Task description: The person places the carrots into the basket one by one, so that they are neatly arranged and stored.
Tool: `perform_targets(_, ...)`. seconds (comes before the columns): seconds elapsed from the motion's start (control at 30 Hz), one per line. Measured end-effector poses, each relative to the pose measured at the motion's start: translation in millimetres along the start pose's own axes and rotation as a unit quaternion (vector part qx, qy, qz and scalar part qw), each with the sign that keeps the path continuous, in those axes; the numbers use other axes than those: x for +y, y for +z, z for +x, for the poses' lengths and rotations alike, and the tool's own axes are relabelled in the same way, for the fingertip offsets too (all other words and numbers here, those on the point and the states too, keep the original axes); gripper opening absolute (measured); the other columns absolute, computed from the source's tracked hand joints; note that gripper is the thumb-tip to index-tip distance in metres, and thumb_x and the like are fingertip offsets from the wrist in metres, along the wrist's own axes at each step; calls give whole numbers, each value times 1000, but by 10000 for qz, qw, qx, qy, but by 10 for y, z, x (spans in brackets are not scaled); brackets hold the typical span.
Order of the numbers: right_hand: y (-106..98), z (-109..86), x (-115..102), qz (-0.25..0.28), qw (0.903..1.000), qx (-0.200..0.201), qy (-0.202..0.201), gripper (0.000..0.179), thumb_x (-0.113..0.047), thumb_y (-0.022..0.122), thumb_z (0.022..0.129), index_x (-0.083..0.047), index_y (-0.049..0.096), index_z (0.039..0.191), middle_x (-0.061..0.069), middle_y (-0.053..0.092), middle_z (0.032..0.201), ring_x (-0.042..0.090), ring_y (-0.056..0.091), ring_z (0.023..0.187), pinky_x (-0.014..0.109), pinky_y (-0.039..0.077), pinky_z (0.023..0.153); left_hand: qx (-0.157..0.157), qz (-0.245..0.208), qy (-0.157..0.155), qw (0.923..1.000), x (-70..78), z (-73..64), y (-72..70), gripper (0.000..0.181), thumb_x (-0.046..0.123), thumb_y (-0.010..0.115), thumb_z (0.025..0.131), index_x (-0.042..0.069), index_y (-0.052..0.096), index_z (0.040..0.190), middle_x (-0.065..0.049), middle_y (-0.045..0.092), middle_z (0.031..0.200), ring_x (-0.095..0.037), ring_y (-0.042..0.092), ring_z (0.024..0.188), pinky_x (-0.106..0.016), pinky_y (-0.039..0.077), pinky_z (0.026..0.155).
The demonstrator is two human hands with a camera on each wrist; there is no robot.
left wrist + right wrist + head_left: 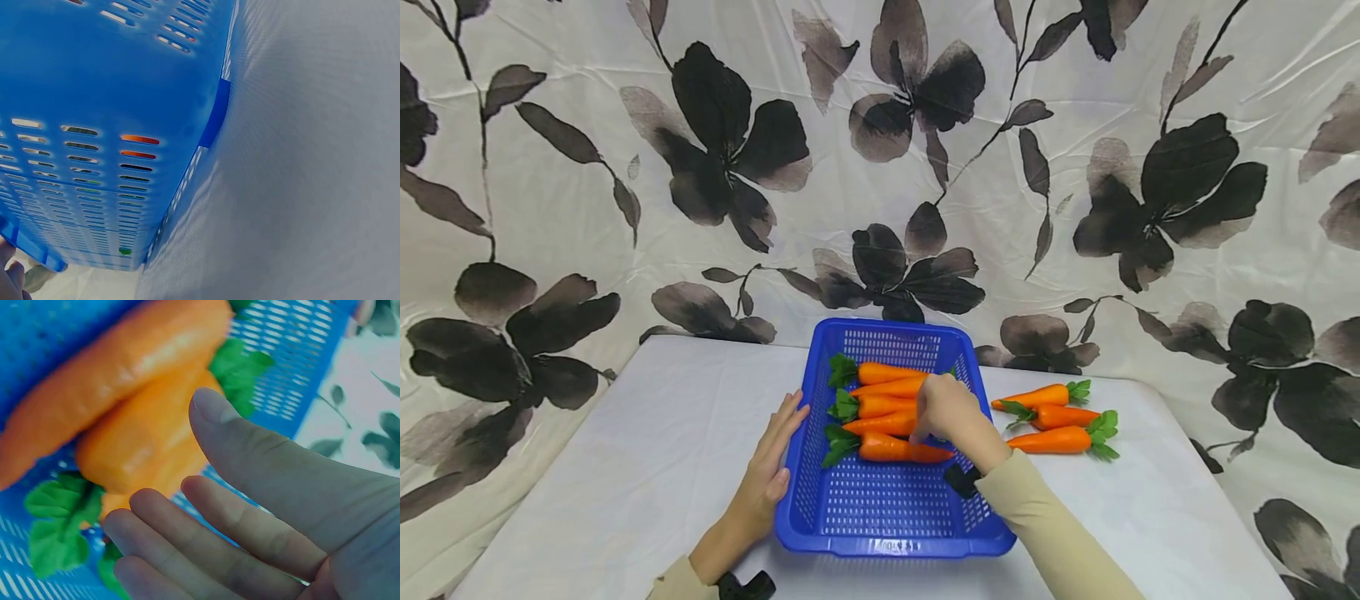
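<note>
A blue plastic basket (895,508) with slotted walls holds several orange carrots (898,448) with green leafy tops, lying crosswise in its middle and far part. My left hand (766,475) rests along the basket's left side, fingers straight and their tips at the rim. In the left wrist view the slotted wall (112,87) fills much of the picture. My right hand (946,408) reaches down into the basket over the carrots' right ends. Seen from the right wrist, its thumb and fingers (219,544) are spread apart, close over a carrot (134,447), with nothing gripped between them.
On the white-covered table (625,467), to the basket's right, lie three more carrots (1060,440), close together. Behind the table hangs a white cloth (820,208) with dark flowers.
</note>
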State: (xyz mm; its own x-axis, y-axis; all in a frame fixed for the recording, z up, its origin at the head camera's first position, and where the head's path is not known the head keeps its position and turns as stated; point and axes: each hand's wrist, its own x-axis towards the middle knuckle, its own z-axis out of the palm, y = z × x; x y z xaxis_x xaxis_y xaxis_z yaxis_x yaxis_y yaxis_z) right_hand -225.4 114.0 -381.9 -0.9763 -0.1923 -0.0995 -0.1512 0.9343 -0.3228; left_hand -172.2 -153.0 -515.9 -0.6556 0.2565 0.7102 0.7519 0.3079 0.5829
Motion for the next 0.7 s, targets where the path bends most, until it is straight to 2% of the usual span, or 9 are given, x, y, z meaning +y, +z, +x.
perform_targets(0.1, -92, -34, 22, 324, 9993, 108, -121, 31, -18, 95, 63, -12, 65, 61, -1, 59, 65, 20, 55, 64, 32, 48, 55, 5, 9, 3, 10000, -1, 3, -3, 67, 44, 25, 103, 0, 33, 152, -22, 24, 160, -39, 12, 150, -37, 1, 121)
perform_targets(0.37, -306, -137, 138, 1227, 9911, 397, -345, 23, -15, 92, 67, -8, 72, 75, -1, 65, 70, 17, 59, 67, 31, 53, 63, -9, 12, -49, 10000, 13, -3, -11, 66, 44, 26, 103, 0, 33, 152, -22, 24, 160, -38, 12, 150, -37, 0, 121)
perform_targets(0.53, -456, -256, 253, 1707, 9811, 646, -644, 20, -16, 88, 74, -5, 74, 85, 0, 68, 76, 16, 63, 72, 35, 56, 70, -9, 8, -37, 10000, 7, -4, -10, 66, 43, 25, 103, 0, 33, 152, -22, 24, 160, -38, 12, 150, -36, 0, 121)
perform_targets(0.7, -552, -391, 416, 2315, 9623, 1091, -919, 18, -16, 83, 80, -4, 75, 90, 3, 72, 82, 18, 67, 72, 33, 57, 69, -5, 16, 1, 10000, 4, -1, -9, 66, 43, 25, 103, 0, 33, 152, -22, 24, 160, -38, 12, 150, -34, 0, 121)
